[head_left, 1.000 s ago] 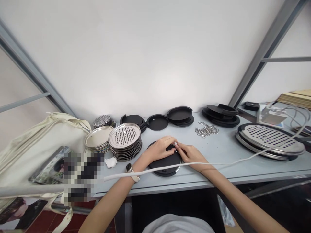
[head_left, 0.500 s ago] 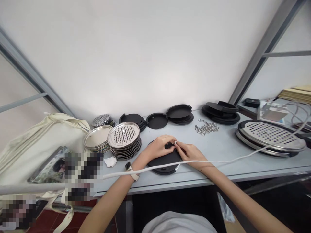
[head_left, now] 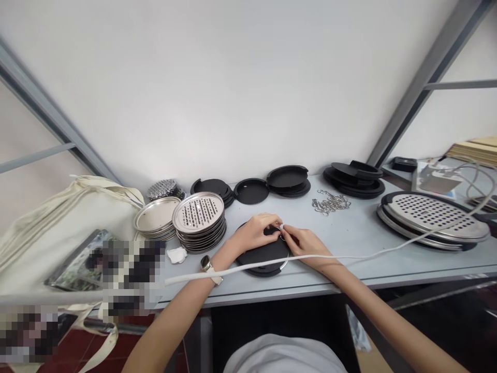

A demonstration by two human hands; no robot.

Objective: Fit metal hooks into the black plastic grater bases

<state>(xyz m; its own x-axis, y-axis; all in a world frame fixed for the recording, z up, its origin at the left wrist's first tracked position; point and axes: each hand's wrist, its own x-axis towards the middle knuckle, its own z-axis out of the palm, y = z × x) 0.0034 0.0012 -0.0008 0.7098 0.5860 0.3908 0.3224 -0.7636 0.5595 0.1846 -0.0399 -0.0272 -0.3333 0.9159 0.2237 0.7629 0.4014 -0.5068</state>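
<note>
Over a round black disc on the table, my two hands meet fingertip to fingertip. My left hand, with a watch on its wrist, is pinched closed near the disc's far edge. Facing it, my right hand is closed in a pinch too. A small metal ring shows between the fingertips, partly hidden by them. Along the disc's right edge runs a bright metal rim. Behind the hands lies a loose pile of small metal hooks.
Stacked metal grater discs and plain metal discs stand left, beside a crumpled white scrap. Black round holders line the wall. Large perforated graters lie right. A white cable crosses in front of my forearms.
The view has shifted very slightly. My hands stay pinched together over the black disc, with only slight finger movement.
</note>
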